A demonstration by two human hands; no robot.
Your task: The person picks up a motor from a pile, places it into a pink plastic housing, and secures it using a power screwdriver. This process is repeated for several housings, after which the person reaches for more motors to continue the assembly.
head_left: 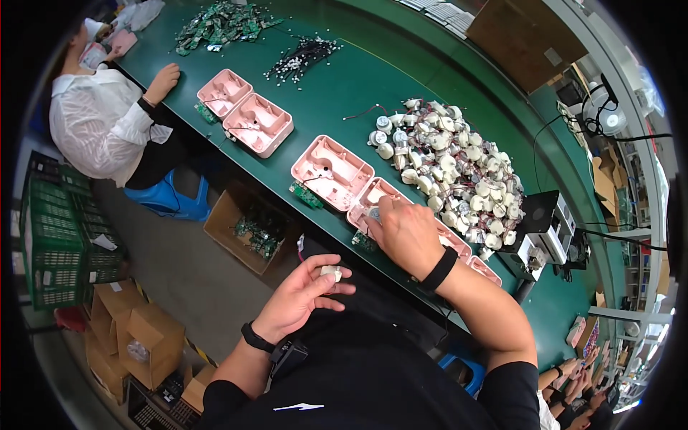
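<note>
My left hand [304, 295] is held in front of my body, off the table edge, palm up. Its thumb and fingers grip a small white-capped motor [331, 272]. A thin lead with a pale end hangs by this hand. My right hand [410, 233] reaches down into a pink plastic housing [380, 192], fingers pinched together; a small greyish round part shows by the fingertips, mostly hidden. A green circuit board [364, 240] sits at that housing's near edge. To the left lies another open pink housing [331, 172], with a green circuit board [307, 195] beside it.
A large heap of white-capped motors [459, 165] covers the table [358, 86] beyond my right hand. More pink housings [259, 123], black leads [301, 59] and circuit boards [222, 27] lie leftward. A co-worker [100, 122] sits at left. A carton [247, 229] stands below the edge.
</note>
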